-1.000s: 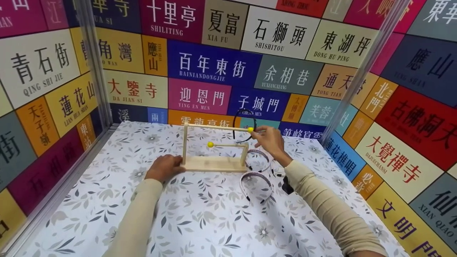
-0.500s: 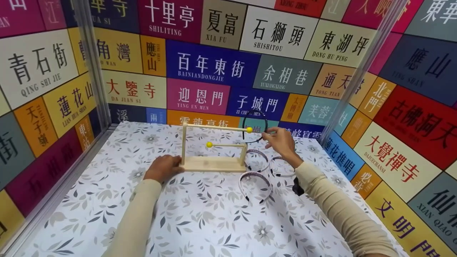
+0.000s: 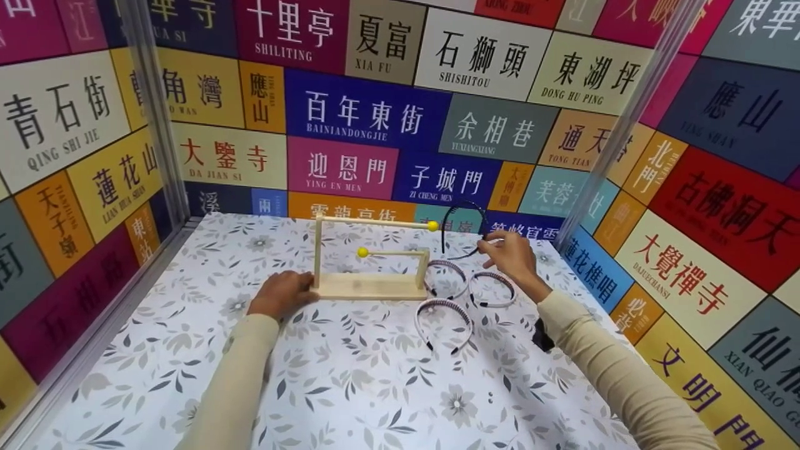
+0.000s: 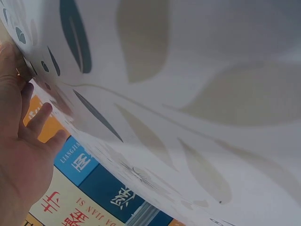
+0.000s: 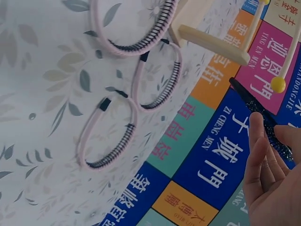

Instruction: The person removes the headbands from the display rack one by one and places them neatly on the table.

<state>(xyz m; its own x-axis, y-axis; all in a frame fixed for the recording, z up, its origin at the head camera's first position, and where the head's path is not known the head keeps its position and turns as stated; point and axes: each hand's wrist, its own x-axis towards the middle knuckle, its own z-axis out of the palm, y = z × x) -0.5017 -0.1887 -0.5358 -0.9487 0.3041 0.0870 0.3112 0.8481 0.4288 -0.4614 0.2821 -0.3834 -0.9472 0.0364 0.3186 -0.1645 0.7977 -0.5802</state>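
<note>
My right hand [image 3: 512, 256] pinches a glittery black headband [image 3: 443, 234] between thumb and fingers. The headband is held upright, just right of the yellow ball at the end of the upper rod on a wooden stand [image 3: 369, 287]. A second, shorter rod with its own yellow ball points left from the stand's right post. At the stand's left end, my left hand [image 3: 284, 295] grips the edge of the base. In the right wrist view the black headband [image 5: 254, 101] runs up from the fingertips, beside the upper rod's ball.
Three pink-and-black headbands lie on the floral tablecloth: one near headband [image 3: 420, 322], one headband against the stand's right end [image 3: 464, 281], and one headband below the right hand [image 3: 512, 290]. Walls with coloured sign panels [image 3: 369, 115] enclose the table's back and sides.
The right hand has moved right and slightly down with the black headband, which overlapped the upper rod's end and is now beyond its ball. The left hand stays at the base.
</note>
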